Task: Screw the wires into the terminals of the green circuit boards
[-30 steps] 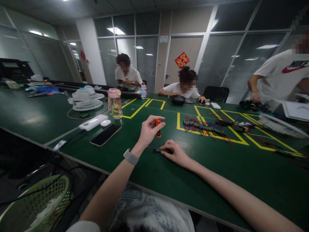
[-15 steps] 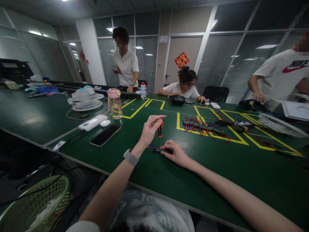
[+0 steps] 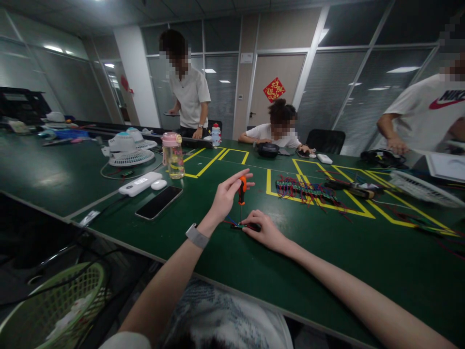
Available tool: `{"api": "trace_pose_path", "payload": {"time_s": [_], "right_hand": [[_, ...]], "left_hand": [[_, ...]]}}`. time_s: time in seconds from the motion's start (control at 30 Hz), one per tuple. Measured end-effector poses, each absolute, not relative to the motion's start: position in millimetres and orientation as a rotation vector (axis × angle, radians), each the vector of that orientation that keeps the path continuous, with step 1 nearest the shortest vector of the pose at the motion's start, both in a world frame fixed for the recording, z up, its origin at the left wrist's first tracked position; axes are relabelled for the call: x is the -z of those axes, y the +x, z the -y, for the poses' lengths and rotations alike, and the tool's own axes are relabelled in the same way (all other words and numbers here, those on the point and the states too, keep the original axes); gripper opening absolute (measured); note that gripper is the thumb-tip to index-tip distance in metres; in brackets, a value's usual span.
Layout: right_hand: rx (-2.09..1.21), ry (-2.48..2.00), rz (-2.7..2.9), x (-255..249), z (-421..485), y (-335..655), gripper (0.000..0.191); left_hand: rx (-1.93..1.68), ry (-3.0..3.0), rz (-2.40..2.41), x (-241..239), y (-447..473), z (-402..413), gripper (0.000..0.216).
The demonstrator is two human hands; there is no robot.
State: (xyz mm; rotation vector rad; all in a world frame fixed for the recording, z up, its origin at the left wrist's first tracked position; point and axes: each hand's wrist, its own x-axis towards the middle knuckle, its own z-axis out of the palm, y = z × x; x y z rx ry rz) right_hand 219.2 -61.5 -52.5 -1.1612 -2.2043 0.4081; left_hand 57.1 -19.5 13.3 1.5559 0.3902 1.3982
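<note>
My left hand (image 3: 225, 195) is closed around the orange and black handle of a screwdriver (image 3: 242, 191), thumb and fingers at its top. The screwdriver stands upright, its thin shaft pointing down at a small circuit board (image 3: 238, 226) with red and blue wires. My right hand (image 3: 263, 230) rests on the table and pinches the board's right end between thumb and fingers. A black part shows under the right fingers; its kind is hard to make out. The exact contact of the tip is too small to see.
On the green table (image 3: 203, 261), a phone (image 3: 159, 203), a white power strip (image 3: 141, 184), a water bottle (image 3: 173, 157) and fans (image 3: 131, 152) stand left. Wired circuit boards (image 3: 307, 190) lie right, inside yellow tape. Several people work across the table. A green basket (image 3: 87, 286) stands below.
My left fingers have shifted and spread around the top of the screwdriver handle. My right hand and the board have stayed put. The standing person at the back leans slightly left.
</note>
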Motion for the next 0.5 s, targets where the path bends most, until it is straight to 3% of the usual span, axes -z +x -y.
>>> {"api": "trace_pose_path", "payload": {"time_s": [0.3,0.5], "right_hand": [[-0.403,-1.156,2.199,54.2,60.8,220.0,0.013],[-0.417,-1.159,2.192,54.8,60.7,220.3,0.014]], "left_hand": [[-1.549,1.708,-0.605,-17.3,55.1,23.3,0.025],[-1.407,1.618,-0.429,-15.9,57.5,23.1,0.034]]}}
